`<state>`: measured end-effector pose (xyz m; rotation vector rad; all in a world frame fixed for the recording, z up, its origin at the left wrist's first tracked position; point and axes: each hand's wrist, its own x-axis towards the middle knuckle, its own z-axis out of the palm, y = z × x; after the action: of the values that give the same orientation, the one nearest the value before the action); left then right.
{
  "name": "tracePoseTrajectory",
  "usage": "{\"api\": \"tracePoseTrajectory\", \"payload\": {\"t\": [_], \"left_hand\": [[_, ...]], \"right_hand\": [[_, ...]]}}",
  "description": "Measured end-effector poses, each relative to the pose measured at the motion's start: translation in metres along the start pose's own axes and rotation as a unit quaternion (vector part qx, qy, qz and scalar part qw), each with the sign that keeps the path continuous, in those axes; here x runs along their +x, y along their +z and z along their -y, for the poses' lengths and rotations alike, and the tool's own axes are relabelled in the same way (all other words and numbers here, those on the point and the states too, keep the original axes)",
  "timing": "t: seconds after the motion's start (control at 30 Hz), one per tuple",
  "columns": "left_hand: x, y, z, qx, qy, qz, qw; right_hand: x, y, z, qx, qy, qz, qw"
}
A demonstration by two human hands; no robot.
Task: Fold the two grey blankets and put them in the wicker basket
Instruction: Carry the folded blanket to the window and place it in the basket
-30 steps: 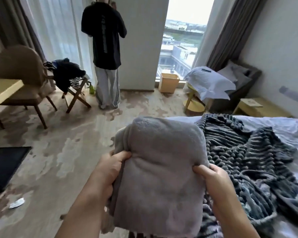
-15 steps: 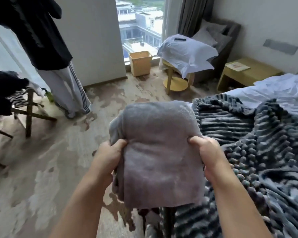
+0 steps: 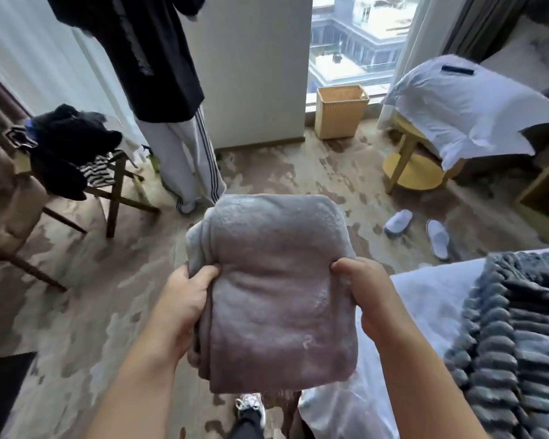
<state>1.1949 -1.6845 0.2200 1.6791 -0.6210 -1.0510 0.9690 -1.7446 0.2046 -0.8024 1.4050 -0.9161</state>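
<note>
A folded smooth grey blanket (image 3: 276,280) hangs in the air in front of me, above the carpet. My left hand (image 3: 187,299) grips its left edge with the thumb on top. My right hand (image 3: 365,293) grips its right edge the same way. The second blanket (image 3: 514,331), dark grey and ribbed, lies unfolded on the white bed (image 3: 422,299) at the lower right. The wicker basket (image 3: 341,114) stands on the floor by the window, straight ahead and well beyond the blanket I hold.
A person in a black top and white striped trousers (image 3: 184,160) stands left of the basket. A folding stool with dark clothes (image 3: 67,144) is at left. A yellow side table (image 3: 412,160) under a white pillow, and two white slippers (image 3: 415,226), lie right of the path.
I have stepped away from the bed with the folded blanket, and my view has swung so the basket sits ahead. The ribbed blanket has slid to the right edge; both hands keep their grip.
</note>
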Motion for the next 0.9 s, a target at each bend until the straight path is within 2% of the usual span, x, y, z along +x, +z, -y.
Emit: {"api": "tracePoseTrajectory", "payload": {"t": [0.17,0.27,0.43,0.53,0.63,0.7,0.9], "left_hand": [[0.145,0.053,-0.042,0.020,-0.019,0.059,0.998],[0.220,0.100,-0.077,0.015,-0.020,0.120,0.992],[0.307,0.183,-0.116,0.028,-0.047,0.217,0.975],[0.362,0.228,-0.133,0.059,-0.066,0.262,0.961],[0.429,0.274,-0.152,0.092,-0.069,0.254,0.960],[0.478,0.307,-0.174,0.096,-0.071,0.250,0.961],[0.599,0.385,-0.258,0.082,-0.053,0.174,0.980]], "right_hand": [[0.114,0.030,0.048,-0.037,0.015,-0.079,0.996],[0.171,0.035,0.080,-0.015,0.022,-0.112,0.993],[0.260,0.013,0.120,0.002,0.030,-0.198,0.980],[0.323,0.003,0.145,0.019,0.023,-0.218,0.975],[0.405,0.002,0.165,0.037,0.035,-0.236,0.970],[0.462,0.006,0.189,0.051,0.049,-0.216,0.974],[0.615,0.015,0.305,0.031,0.028,-0.163,0.986]]}}
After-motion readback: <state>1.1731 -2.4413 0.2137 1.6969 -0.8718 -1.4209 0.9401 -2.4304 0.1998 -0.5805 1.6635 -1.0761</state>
